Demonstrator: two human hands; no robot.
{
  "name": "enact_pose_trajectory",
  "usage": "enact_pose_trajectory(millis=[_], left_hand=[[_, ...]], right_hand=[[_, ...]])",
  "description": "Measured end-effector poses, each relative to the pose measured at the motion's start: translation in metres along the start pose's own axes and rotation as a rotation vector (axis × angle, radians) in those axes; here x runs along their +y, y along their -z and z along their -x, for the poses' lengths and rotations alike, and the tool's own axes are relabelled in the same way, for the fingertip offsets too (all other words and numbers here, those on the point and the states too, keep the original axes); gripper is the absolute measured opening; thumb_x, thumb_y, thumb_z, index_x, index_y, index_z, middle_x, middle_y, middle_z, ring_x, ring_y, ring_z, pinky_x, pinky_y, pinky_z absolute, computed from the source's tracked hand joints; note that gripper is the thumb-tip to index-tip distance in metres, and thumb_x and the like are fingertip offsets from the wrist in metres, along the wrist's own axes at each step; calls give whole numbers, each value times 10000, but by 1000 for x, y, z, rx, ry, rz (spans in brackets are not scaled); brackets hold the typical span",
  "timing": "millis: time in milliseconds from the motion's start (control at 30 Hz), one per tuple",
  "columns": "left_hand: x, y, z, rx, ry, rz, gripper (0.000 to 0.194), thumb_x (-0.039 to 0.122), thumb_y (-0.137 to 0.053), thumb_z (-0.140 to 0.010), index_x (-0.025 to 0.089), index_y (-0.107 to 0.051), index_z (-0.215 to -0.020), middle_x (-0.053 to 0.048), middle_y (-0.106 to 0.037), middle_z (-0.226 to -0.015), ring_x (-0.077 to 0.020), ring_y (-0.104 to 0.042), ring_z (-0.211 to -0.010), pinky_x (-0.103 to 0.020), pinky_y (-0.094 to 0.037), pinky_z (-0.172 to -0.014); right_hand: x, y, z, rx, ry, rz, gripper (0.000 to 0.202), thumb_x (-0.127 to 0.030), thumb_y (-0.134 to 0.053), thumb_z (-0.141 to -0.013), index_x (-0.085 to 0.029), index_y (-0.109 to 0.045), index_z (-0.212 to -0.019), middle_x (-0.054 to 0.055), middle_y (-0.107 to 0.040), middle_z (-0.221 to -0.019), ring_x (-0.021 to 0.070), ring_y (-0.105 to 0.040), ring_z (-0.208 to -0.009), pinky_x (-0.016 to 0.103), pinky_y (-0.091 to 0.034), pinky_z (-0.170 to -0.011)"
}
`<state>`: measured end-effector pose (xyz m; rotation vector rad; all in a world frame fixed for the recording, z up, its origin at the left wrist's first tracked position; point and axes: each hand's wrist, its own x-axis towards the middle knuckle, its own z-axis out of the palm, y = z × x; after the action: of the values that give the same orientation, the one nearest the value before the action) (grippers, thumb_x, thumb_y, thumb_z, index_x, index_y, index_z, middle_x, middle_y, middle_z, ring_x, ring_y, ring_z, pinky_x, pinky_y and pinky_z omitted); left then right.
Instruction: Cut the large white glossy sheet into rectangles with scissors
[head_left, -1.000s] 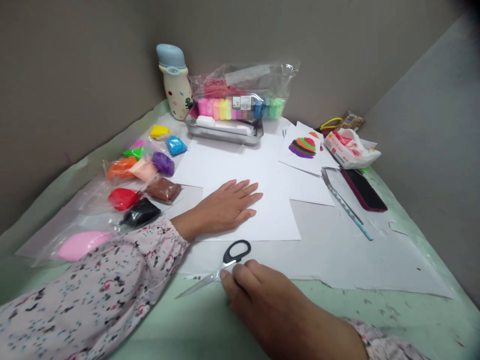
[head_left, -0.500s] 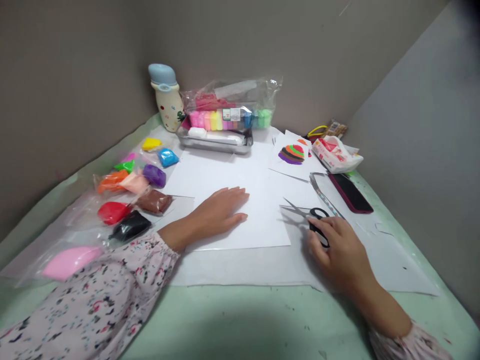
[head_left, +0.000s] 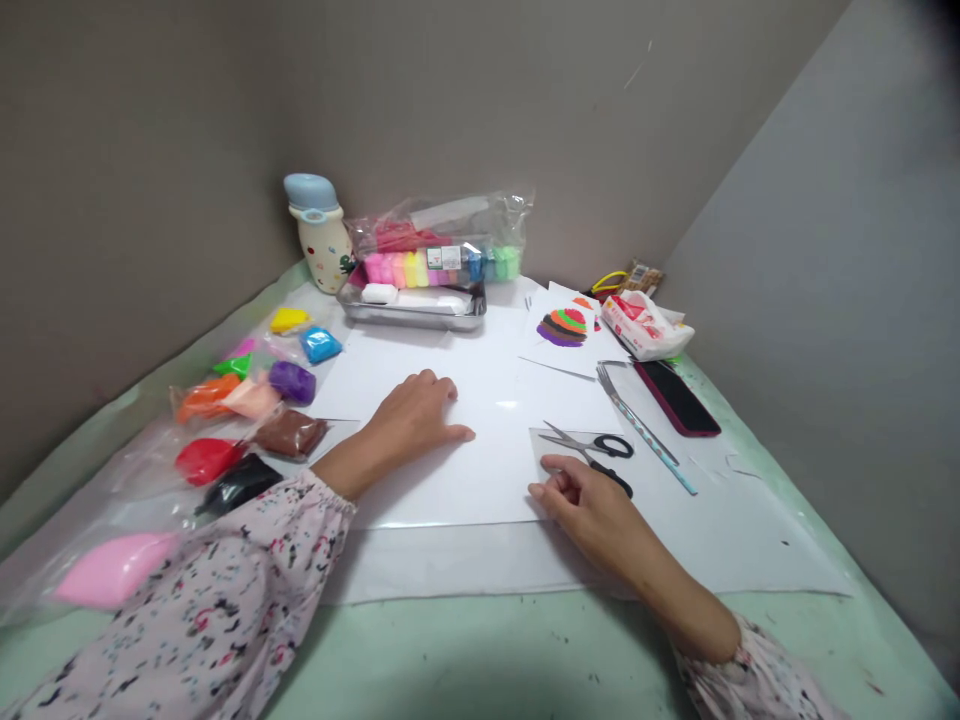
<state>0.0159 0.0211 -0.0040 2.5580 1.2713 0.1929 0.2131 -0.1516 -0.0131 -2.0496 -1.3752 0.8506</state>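
My left hand (head_left: pixel 412 425) rests on a large white sheet of paper (head_left: pixel 480 470), palm down, fingers slightly bent and the thumb apart; it holds nothing. Just in front of the black-handled scissors (head_left: pixel 581 442) hovers or rests my right hand (head_left: pixel 596 515), empty, its index finger and thumb apart. The scissors lie with their blades a little spread, pointing left, on a small sheet at the right. Part of the lower handle is close behind my right hand. A fork with a patterned handle (head_left: pixel 641 422) lies to the right of the scissors.
Bagged coloured clay (head_left: pixel 291 432) lines the left side. At the back stand a bottle (head_left: pixel 324 245), a metal tray (head_left: pixel 420 316) and a plastic bag of coloured clay (head_left: pixel 442 265). Toward the right are a striped drawing (head_left: pixel 564 328), a tissue pack (head_left: pixel 646 325) and a phone (head_left: pixel 677 398).
My right hand has let go of the scissors and moved left and toward me. The fingers of my left hand have drawn in a little. The camera view has tilted and shifted slightly.
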Motion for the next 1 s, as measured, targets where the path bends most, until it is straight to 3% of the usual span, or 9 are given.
enact_pose_trajectory(millis=[233,333,400,467,567,667,767,900,1000], left_hand=[[-6,0,2,-74,91,69,571,610,-719,-658,200,-566,-1024,-99,-610,-1028,-313,-618,-970,-391,-470,-797],[-8,-1,2,-80,78,96,559,610,-734,-643,214,-567,-1002,-86,-615,-1019,-298,-624,-938,-380,-473,-771],[-13,-1,1,-35,74,105,520,620,-717,-669,220,-585,-974,-87,-620,-1027,-293,-625,-949,-377,-477,-792],[-21,0,-2,91,132,84,488,619,-663,-736,213,-601,-999,-105,-621,-1065,-303,-616,-1011,-384,-471,-854],[-39,1,-6,253,310,44,487,573,-571,-824,174,-589,-1101,-153,-609,-1126,-331,-597,-1088,-412,-463,-901],[-51,0,-10,240,390,60,466,544,-567,-822,168,-589,-1096,-165,-601,-1147,-326,-626,-1038,-413,-489,-855],[-54,-3,-12,207,412,51,442,527,-590,-799,188,-595,-1084,-161,-587,-1182,-328,-642,-1004,-425,-496,-835],[-51,-5,-12,191,394,63,406,506,-586,-804,193,-598,-1063,-143,-598,-1156,-309,-652,-986,-407,-496,-822],[-50,-5,-10,179,353,75,389,507,-573,-814,198,-595,-1050,-126,-611,-1132,-294,-654,-966,-392,-494,-807]], right_hand=[[-8,-3,-3,-29,-52,-49,244,-395,-609,-811,-200,-629,-957,-31,-588,-685,189,-571,-659,310,-391,-633],[-5,-8,-3,40,-12,-13,228,-390,-622,-798,-206,-633,-932,-1,-627,-791,200,-585,-733,322,-415,-700],[-4,-10,-6,99,3,-1,298,-401,-631,-795,-198,-643,-1013,27,-653,-898,219,-596,-821,337,-416,-767],[-4,-9,-11,105,-24,-36,374,-417,-647,-787,-187,-641,-1081,34,-654,-902,230,-594,-852,341,-407,-785],[-8,-4,-22,7,-83,-134,342,-443,-650,-787,-185,-656,-1011,-3,-606,-721,194,-570,-681,311,-390,-649],[-13,0,-33,-130,-108,-237,275,-465,-605,-814,-193,-626,-786,-31,-539,-602,117,-450,-470,269,-297,-479],[-17,0,-41,-225,-121,-329,303,-464,-621,-798,-197,-560,-667,-46,-495,-553,79,-368,-412,248,-229,-417],[-23,-3,-44,-242,-123,-365,239,-410,-668,-760,-187,-606,-698,-59,-485,-519,72,-343,-406,235,-230,-410],[-31,-9,-39,-186,-80,-363,177,-348,-693,-749,-187,-621,-734,-49,-527,-561,86,-422,-476,222,-300,-457]])
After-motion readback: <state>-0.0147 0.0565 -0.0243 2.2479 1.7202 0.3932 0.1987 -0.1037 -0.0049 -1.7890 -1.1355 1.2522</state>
